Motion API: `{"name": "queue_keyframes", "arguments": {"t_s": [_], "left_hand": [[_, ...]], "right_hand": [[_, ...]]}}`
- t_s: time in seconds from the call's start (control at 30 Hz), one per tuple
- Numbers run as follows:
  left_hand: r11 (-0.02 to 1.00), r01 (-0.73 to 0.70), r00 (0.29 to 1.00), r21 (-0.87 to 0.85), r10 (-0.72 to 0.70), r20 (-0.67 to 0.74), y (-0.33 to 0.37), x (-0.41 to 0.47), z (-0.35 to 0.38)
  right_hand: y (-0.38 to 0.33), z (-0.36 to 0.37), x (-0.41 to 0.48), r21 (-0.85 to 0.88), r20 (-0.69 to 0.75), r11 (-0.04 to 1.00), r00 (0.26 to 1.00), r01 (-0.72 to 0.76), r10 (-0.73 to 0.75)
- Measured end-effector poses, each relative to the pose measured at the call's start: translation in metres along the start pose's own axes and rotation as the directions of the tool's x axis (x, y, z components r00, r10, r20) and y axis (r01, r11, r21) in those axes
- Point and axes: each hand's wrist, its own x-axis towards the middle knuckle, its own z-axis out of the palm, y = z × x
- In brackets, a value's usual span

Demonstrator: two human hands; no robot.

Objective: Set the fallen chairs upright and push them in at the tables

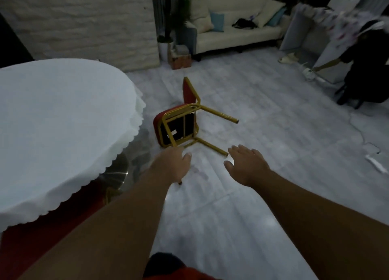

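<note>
A red chair (179, 124) with a gold metal frame lies tipped over on the pale floor, its black underside and legs facing me. It rests just right of the round table with the white scalloped cloth (63, 128). My left hand (171, 166) reaches out just below the chair's near corner, over one of its legs, fingers curled, holding nothing that I can see. My right hand (246, 164) is stretched out open, fingers spread, just right of the end of the nearer upper leg and apart from it.
A cream sofa (235, 27) with cushions stands at the back, a potted plant (166, 42) left of it. At the right a person in dark clothes (366, 69) bends over white panels. The table's metal base (116, 172) shows under the cloth.
</note>
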Motion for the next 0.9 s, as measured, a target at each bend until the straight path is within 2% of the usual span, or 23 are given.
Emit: {"name": "queue_keyframes", "arguments": {"t_s": [0.2, 0.37, 0.47, 0.6, 0.73, 0.83, 0.9], "left_hand": [[1.000, -0.004, 1.000, -0.001, 0.004, -0.007, 0.037, 0.117, -0.009], [0.998, -0.020, 0.998, 0.061, 0.017, 0.052, 0.068, 0.211, -0.018], [0.995, -0.029, 0.999, 0.093, 0.026, 0.037, 0.088, 0.273, -0.017], [0.998, -0.012, 0.998, 0.067, 0.008, 0.059, 0.117, 0.337, -0.009], [0.997, 0.052, 0.999, 0.059, -0.053, 0.007, 0.140, 0.390, 0.000], [0.987, 0.144, 0.990, 0.077, -0.144, -0.007, 0.162, 0.420, 0.006], [0.976, 0.218, 0.975, 0.018, -0.216, -0.048, 0.181, 0.435, 0.011]], "right_hand": [[0.034, -0.029, 0.089, 0.031, 0.002, 0.999, 1.000, -0.010, 0.010], [0.069, -0.054, 0.165, 0.072, 0.033, 0.995, 0.997, -0.070, 0.068], [0.095, -0.070, 0.212, 0.085, 0.032, 0.991, 0.994, -0.104, 0.101], [0.130, -0.078, 0.272, 0.097, 0.041, 0.992, 0.996, -0.083, 0.079], [0.172, -0.081, 0.339, 0.088, 0.050, 0.996, 0.999, -0.006, 0.001], [0.202, -0.093, 0.383, 0.065, 0.050, 0.993, 0.993, 0.099, -0.102], [0.221, -0.106, 0.410, 0.033, 0.074, 0.982, 0.980, 0.185, -0.187]]}}
